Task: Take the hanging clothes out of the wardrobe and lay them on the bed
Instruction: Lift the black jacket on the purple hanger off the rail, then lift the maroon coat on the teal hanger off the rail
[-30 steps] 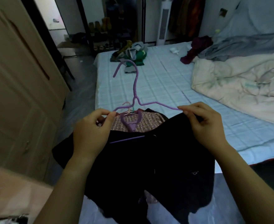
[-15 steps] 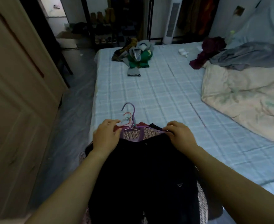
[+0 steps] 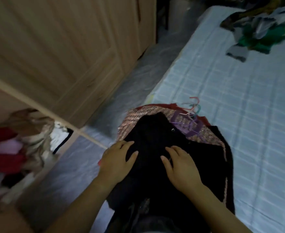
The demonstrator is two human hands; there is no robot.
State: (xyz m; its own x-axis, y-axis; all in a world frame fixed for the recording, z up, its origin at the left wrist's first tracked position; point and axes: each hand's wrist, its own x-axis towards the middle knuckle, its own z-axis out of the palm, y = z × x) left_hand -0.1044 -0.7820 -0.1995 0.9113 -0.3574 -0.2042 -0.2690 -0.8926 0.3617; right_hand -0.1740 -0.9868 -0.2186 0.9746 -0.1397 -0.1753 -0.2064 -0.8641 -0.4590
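1. A pale grey floor (image 3: 81, 165) with a wrinkled sheen runs diagonally through the middle of the view.
2. Right of the floor's far end lies a loose heap of green, grey and dark garments (image 3: 262, 31).
3. Left of the floor's near end sits a blurred jumble of red, pink and beige cloth (image 3: 12, 148).

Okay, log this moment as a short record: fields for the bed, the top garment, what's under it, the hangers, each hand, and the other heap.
bed: light checked sheet
black garment: tops a stack at the bed's near edge
patterned garment: directly under the black garment
hangers: hooks poke out at the stack's far end
left hand: flat on the black garment, fingers straight
right hand: flat on it too
other clothes: green and grey heap farther up the bed
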